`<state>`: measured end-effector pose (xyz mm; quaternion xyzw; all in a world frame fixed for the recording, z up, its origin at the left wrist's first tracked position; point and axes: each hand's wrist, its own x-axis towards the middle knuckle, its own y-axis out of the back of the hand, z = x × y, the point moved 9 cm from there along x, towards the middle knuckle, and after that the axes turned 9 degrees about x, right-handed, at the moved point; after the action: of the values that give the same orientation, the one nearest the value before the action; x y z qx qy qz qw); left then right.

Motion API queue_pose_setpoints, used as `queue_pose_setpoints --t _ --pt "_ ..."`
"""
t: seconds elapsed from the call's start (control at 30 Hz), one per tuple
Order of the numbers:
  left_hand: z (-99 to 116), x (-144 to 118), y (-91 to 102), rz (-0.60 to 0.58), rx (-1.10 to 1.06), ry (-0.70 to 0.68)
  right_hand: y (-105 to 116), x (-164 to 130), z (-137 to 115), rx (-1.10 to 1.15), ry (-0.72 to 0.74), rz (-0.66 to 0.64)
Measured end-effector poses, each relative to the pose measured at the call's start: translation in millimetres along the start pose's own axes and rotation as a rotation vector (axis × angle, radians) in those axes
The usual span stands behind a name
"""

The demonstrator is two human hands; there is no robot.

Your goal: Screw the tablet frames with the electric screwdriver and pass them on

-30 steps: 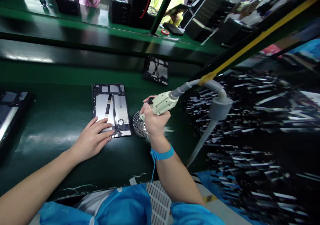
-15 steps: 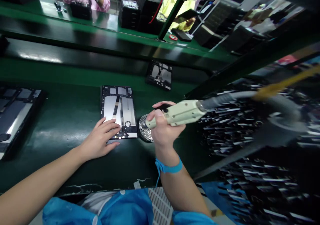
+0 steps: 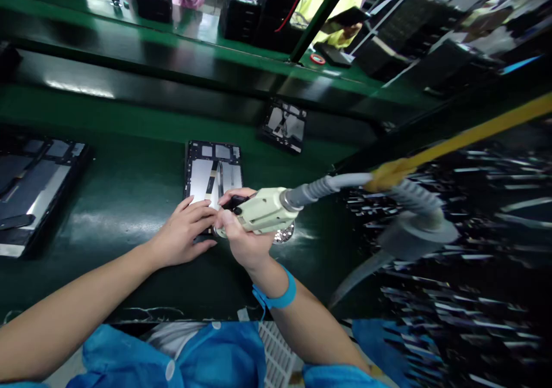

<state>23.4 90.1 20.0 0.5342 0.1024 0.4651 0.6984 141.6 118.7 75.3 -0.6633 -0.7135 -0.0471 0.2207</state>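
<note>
My left hand (image 3: 181,233) lies with fingers outstretched on the lower left part of an opened tablet (image 3: 198,175), which shows a silvery back plate, a dark ribbon cable and a black frame. Wrapped around a pale green electric screwdriver (image 3: 267,207) is my right hand (image 3: 248,238), its wrist in a blue strap. The screwdriver's front end is over the tablet's lower right, close to my left fingertips; its tip is hidden by my hands. Partly behind the screwdriver is a round perforated metal dish (image 3: 284,234).
Another opened tablet (image 3: 38,187) lies at the left, and a smaller-looking one (image 3: 285,125) farther back. The screwdriver's grey cable (image 3: 347,181) runs right to a yellow strap (image 3: 470,138). Many blurred upright parts (image 3: 457,296) fill the right side. Co-workers sit across the green bench.
My right hand has brought the screwdriver leftward from above the perforated dish to the tablet's lower part. My left hand stays on the tablet. The view has shifted slightly.
</note>
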Motion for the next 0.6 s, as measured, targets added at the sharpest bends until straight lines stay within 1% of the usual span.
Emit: queue_pose_setpoints --t 0.17,0.3,0.37,0.5,0.57,0.6 --pt "0.5 0.4 2.9 -0.017 -0.031 0.014 -2.8 -2.8 3.1 -0.071 -0.060 -0.006" --pt "0.4 1.3 4.3 -0.015 -0.032 0.015 -6.2 -3.4 5.4 -0.050 -0.079 -0.030" --pt "0.6 0.7 4.0 0.015 -0.002 0.021 -7.9 -4.0 6.8 -0.049 -0.075 -0.043" --pt "6.4 -4.6 3.7 0.115 0.084 0.035 -11.9 -2.3 4.6 -0.070 -0.040 -0.079" --pt "6.3 -6.5 0.7 0.120 0.128 0.036 -7.8 2.5 -1.8 -0.036 -0.022 -0.062" --pt "2.7 -5.8 -0.7 0.114 0.154 0.037 -2.4 5.9 -7.0 -0.011 -0.010 -0.038"
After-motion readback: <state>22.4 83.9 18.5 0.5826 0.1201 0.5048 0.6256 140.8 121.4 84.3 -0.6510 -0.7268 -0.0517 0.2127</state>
